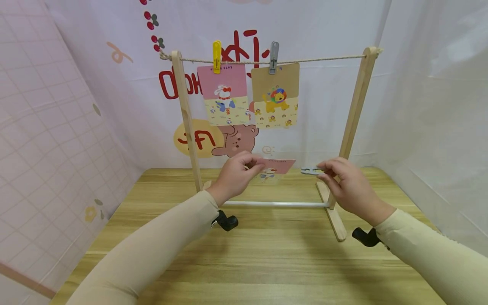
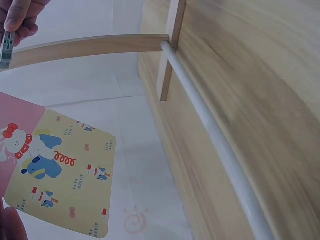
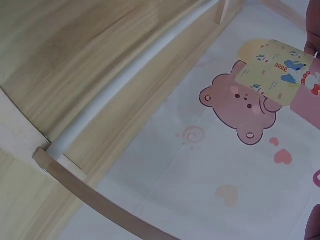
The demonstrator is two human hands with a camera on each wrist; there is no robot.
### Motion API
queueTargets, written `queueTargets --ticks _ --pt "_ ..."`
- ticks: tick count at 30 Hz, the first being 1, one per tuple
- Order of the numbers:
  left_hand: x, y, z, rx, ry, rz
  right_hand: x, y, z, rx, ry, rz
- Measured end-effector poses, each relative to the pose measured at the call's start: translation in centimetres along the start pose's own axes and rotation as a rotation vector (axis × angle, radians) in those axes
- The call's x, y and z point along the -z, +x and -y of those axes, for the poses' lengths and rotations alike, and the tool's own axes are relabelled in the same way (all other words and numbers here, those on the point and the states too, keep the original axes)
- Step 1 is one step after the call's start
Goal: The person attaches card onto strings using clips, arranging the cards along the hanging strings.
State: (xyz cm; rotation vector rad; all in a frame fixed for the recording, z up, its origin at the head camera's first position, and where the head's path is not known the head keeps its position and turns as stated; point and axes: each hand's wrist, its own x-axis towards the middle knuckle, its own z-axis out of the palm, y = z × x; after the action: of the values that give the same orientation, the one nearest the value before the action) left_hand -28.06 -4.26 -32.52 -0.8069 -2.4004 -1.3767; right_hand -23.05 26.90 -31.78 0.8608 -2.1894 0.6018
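Observation:
Between thumb and fingers, my left hand pinches a pink and yellow card with a rabbit picture by its left edge. In the left wrist view the card shows its printed face. Just right of it, my right hand pinches a grey clothespin, its tip pointing at the card but apart from it. Above both hands runs a twine line. A yellow clothespin holds a pink rabbit card on it, and another grey clothespin holds a brown lion card.
Two wooden posts carry the line, with a white rod joining them low down. A wooden foot stands on the wood-grain table. Behind hangs a printed white cloth with a bear drawing.

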Motion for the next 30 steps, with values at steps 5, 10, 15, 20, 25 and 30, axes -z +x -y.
queueTargets --ticks 5,10,15,20,25,30 --pt "-0.5 0.9 -0.9 -0.020 0.006 0.005 0.4 0.5 -0.1 0.015 -0.014 -0.039" --pt "-0.8 2.0 -1.9 -0.065 0.012 -0.006 0.9 1.1 -0.1 0.039 -0.018 -0.065" --pt "-1.0 3.0 -2.7 -0.094 0.020 -0.018 1.5 1.6 -0.1 0.051 -0.022 -0.084" --pt "-1.2 3.8 -3.6 -0.102 0.023 -0.017 2.3 2.1 0.0 0.039 -0.030 -0.100" --pt "-1.4 4.5 -4.4 -0.108 0.025 -0.018 3.2 2.7 0.2 0.030 -0.033 -0.112" --pt "-1.5 5.1 -5.3 -0.106 0.005 -0.011 4.0 3.4 0.4 0.025 -0.050 -0.136"
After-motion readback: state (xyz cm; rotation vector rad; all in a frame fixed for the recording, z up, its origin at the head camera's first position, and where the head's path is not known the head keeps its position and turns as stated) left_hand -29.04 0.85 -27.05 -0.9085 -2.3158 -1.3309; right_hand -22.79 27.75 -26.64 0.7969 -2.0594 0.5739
